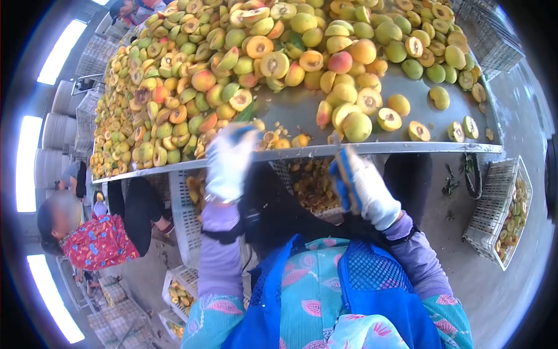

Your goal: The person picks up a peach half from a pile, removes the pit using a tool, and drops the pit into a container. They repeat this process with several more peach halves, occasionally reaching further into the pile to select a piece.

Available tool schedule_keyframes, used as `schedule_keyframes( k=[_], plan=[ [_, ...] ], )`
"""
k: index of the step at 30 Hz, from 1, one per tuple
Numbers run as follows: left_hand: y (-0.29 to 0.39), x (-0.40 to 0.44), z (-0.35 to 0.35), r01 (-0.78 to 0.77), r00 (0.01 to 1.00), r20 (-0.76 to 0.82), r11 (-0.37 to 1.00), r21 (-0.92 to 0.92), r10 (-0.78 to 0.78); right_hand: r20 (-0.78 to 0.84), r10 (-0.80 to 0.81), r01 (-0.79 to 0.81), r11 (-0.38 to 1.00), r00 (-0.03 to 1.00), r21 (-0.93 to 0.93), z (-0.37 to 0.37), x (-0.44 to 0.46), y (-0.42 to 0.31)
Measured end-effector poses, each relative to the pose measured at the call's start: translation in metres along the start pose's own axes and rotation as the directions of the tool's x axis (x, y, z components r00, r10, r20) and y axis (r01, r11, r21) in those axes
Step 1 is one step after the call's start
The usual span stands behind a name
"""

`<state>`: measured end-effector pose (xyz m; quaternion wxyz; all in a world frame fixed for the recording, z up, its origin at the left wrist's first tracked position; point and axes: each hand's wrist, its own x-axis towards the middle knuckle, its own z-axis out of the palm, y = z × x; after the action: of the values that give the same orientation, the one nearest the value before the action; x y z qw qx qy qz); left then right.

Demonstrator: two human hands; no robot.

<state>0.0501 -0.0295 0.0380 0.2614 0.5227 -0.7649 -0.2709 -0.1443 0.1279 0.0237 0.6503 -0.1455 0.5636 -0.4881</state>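
My left hand [228, 161], in a white glove with blue fingers, is over the table's near edge beside small fruit scraps [271, 139]. Motion smears its fingers, so its grip is unclear. My right hand [366, 187], gloved alike, is closed just in front of the metal rim, fingers curled round something narrow that I cannot make out. Beyond it lie a whole yellow-green peach-like fruit [357, 127] and a cut half [389, 119] with its brown centre showing. A large heap of whole and halved fruit [232, 64] covers much of the metal table [290, 110].
Under the table stands a crate of fruit pieces [317, 185]. A white crate of fruit [491, 203] is on the floor at right, more crates [181, 294] at lower left. A person in a red patterned top [102, 241] sits at left; another [131, 10] is at the far end.
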Motion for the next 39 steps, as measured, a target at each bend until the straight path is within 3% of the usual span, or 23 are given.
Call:
schedule_keyframes(
  k=[1,2,3,4,5,7,8,9,11,13,14,15,17,18,19,22,24,25,27,31,33,39],
  plan=[
    [0.025,0.012,0.024,0.091,0.986,0.137,0.996,0.006,-0.091,-0.089,-0.086,0.087,0.996,0.992,0.009,-0.009,0.005,-0.006],
    [0.028,0.025,0.056,-0.112,0.975,0.194,0.993,0.03,0.104,-0.154,-0.123,0.135,0.988,0.98,0.069,-0.018,0.017,-0.008],
    [0.035,0.037,0.085,-0.5,0.862,0.202,0.846,0.184,0.465,-0.174,-0.182,0.198,0.977,0.968,0.079,-0.025,0.023,-0.012],
    [0.057,0.049,0.102,-0.378,0.814,0.524,0.913,0.153,0.25,-0.168,-0.19,0.209,0.972,0.967,0.109,-0.024,0.022,-0.019],
    [0.032,0.061,0.14,-0.53,0.781,0.503,0.819,0.22,0.37,-0.16,-0.19,0.213,0.967,0.969,0.139,-0.023,0.019,-0.023],
    [0.026,0.076,0.135,-0.539,0.779,0.464,0.828,0.152,0.422,-0.113,-0.234,0.249,0.958,0.966,0.144,-0.02,0.018,-0.017],
    [0.031,0.073,0.121,0.036,0.848,0.53,0.995,-0.088,0.016,-0.179,-0.185,0.202,0.976,0.966,0.078,-0.01,0.015,-0.021],
    [0.022,0.068,0.106,0.486,0.796,0.6,0.675,-0.555,-0.08,-0.149,-0.186,0.193,0.981,0.971,0.035,-0.01,0.02,-0.012],
    [0.008,0.056,0.081,0.619,0.765,0.644,0.314,-0.719,-0.033,-0.074,-0.589,0.509,0.75,0.805,-0.422,0.004,0.028,0.006],
    [0.012,0.027,0.064,0.676,0.731,0.681,0.174,-0.716,-0.034,0.058,-0.405,0.376,0.774,0.912,-0.51,0.018,0.029,0.006],
    [0.005,0.018,0.073,0.601,0.793,0.608,0.226,-0.766,-0.046,0.051,-0.415,0.371,0.744,0.908,-0.555,0.024,0.029,0.006],
    [0.004,0.011,0.071,0.601,0.793,0.607,0.222,-0.768,-0.049,0.041,-0.427,0.364,0.712,0.903,-0.601,0.028,0.029,0.007],
    [0.005,0.001,0.068,0.471,0.87,0.485,0.452,-0.758,-0.093,0.038,-0.474,0.403,0.701,0.88,-0.588,0.031,0.034,0.019],
    [-0.009,0.003,0.075,0.468,0.86,0.51,0.392,-0.792,0.004,0.035,-0.518,0.442,0.692,0.855,-0.57,0.031,0.036,0.024],
    [-0.004,0.001,0.074,0.472,0.858,0.514,0.387,-0.792,0.007,0.029,-0.517,0.437,0.692,0.856,-0.575,0.032,0.034,0.024],
    [0.013,-0.007,0.065,0.358,0.915,0.404,0.483,-0.799,-0.008,-0.002,-0.471,0.392,0.737,0.882,-0.552,0.035,0.032,0.023],
    [0.018,-0.009,0.057,0.118,0.947,0.296,0.72,-0.684,0.125,0.03,-0.467,0.414,0.752,0.884,-0.513,0.037,0.03,0.022],
    [0.018,-0.009,0.055,0.119,0.948,0.293,0.72,-0.684,0.122,0.033,-0.465,0.414,0.751,0.885,-0.514,0.039,0.03,0.024],
    [0.017,-0.008,0.052,0.337,0.911,0.411,0.53,-0.778,0.024,0.03,-0.493,0.452,0.771,0.87,-0.448,0.043,0.029,0.031],
    [0.021,-0.008,0.049,0.313,0.914,0.405,0.631,-0.709,0.001,0.065,-0.48,0.42,0.686,0.875,-0.593,0.048,0.019,0.02],
    [0.013,-0.007,0.056,0.12,0.939,0.32,0.749,-0.652,0.127,0.042,-0.477,0.426,0.737,0.878,-0.525,0.046,0.021,0.022],
    [0.003,-0.007,0.064,-0.038,0.945,0.255,0.842,-0.538,0.206,0.069,-0.495,0.45,0.713,0.866,-0.538,0.044,0.023,0.025]
  ],
)
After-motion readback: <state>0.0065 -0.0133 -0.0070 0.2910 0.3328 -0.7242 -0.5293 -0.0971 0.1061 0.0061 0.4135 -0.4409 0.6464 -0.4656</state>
